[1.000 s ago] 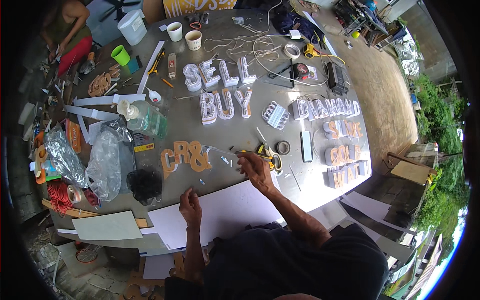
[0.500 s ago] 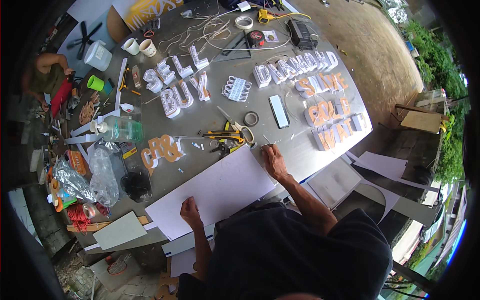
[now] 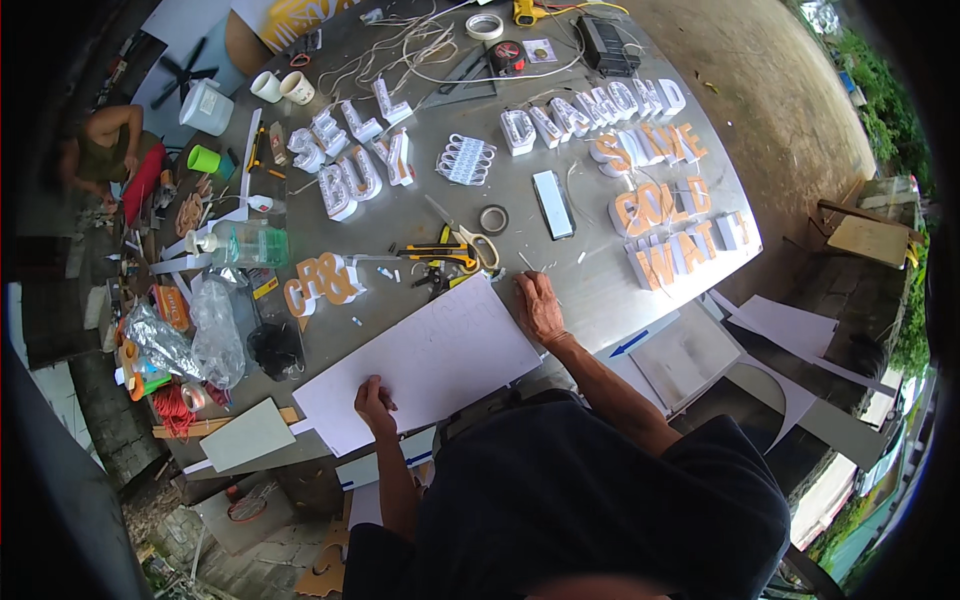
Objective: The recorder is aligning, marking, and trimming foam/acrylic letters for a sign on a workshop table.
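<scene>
A white sheet (image 3: pixel 440 350) with faint lines drawn on it lies slanted at the near side of the metal table. My left hand (image 3: pixel 375 405) rests over its lower left part, fingers loosely bent and apart, with nothing seen in them. By the right end of the sheet, my right hand (image 3: pixel 540 308) is bent down to the table with its fingers together. Whatever its fingertips might hold is hidden. Beyond the sheet lie a yellow-black utility knife (image 3: pixel 440 255), scissors (image 3: pixel 475 243) and a roll of dark tape (image 3: pixel 493 219).
White and tan block letters (image 3: pixel 650 205) stand in groups on the metal table (image 3: pixel 410 215). A phone (image 3: pixel 553 204) lies to the right of the tape. At left are a bottle of green liquid (image 3: pixel 250 243) and plastic bags (image 3: pixel 215 330). Another person (image 3: pixel 105 150) sits far left.
The whole view has shifted slightly, so the table's things appear a little higher. Both hands keep nearly the same places by the sheet.
</scene>
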`<state>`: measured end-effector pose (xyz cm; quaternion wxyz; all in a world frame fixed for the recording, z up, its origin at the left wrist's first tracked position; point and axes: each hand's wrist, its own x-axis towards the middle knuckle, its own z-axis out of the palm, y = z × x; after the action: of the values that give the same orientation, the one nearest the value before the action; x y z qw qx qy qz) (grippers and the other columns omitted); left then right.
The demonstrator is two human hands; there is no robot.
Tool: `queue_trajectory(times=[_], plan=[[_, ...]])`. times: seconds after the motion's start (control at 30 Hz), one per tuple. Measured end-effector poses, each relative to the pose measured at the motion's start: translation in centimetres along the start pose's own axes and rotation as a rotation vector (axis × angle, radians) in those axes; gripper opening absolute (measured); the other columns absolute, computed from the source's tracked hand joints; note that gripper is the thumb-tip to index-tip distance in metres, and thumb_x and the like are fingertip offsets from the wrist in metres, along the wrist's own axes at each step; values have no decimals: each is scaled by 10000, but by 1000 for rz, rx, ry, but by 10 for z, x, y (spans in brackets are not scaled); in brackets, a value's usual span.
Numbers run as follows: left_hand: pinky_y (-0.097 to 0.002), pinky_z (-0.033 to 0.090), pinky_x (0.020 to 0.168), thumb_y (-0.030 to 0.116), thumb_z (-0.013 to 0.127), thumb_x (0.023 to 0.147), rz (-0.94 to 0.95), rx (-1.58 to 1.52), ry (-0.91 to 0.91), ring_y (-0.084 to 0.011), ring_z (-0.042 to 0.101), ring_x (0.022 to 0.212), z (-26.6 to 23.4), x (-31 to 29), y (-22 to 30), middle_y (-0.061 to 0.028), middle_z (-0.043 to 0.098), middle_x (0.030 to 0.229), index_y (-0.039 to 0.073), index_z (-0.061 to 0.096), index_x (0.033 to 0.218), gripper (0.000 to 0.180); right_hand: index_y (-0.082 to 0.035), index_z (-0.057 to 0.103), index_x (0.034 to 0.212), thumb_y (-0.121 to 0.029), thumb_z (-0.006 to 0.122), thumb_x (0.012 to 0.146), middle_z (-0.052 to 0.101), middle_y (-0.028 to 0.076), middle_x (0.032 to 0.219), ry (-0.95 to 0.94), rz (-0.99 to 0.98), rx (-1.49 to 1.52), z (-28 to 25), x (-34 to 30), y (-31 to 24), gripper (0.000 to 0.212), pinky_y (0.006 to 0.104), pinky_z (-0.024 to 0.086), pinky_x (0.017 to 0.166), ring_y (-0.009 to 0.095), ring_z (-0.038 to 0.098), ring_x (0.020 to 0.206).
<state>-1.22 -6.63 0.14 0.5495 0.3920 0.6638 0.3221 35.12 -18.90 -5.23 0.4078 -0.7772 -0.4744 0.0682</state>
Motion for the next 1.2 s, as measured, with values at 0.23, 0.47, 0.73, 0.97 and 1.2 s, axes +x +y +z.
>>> queue_trajectory(times=[0.23,0.47,0.73,0.97,1.2], plan=[[-273,373,376,223,680,948,4,-9,-33,-94,446,422,-1,1,3,-41,568,620,10,668,856,232,-38,571,1219,-39,594,960,580,196,1162,25,2,-14,0,-2,-1,260,476,495,942,403,582,1061],[-265,391,375,216,693,948,-1,-56,-83,-100,466,422,-3,5,-1,-57,591,636,-10,673,880,237,-34,566,1224,-33,582,963,569,203,1150,32,1,-44,-1,4,-3,261,479,489,943,404,572,1067],[-266,407,379,214,681,967,34,-63,-135,-108,485,433,-12,3,-5,-68,602,653,-33,672,922,252,-37,553,1240,-44,582,956,551,210,1175,8,-10,-111,-1,2,-10,285,484,479,962,411,557,1079],[-269,437,411,203,661,987,41,-59,-210,-106,505,455,-18,3,-1,-63,594,659,-30,662,943,237,-31,553,1230,-53,569,966,546,206,1170,2,2,-143,-1,3,-16,265,483,469,977,405,548,1087],[-273,458,429,187,647,998,44,-40,-246,-109,513,460,-18,7,-2,-65,599,669,-34,652,982,222,-22,560,1229,-106,586,977,547,205,1185,-27,-29,-180,0,3,-8,267,471,477,989,400,554,1110]])
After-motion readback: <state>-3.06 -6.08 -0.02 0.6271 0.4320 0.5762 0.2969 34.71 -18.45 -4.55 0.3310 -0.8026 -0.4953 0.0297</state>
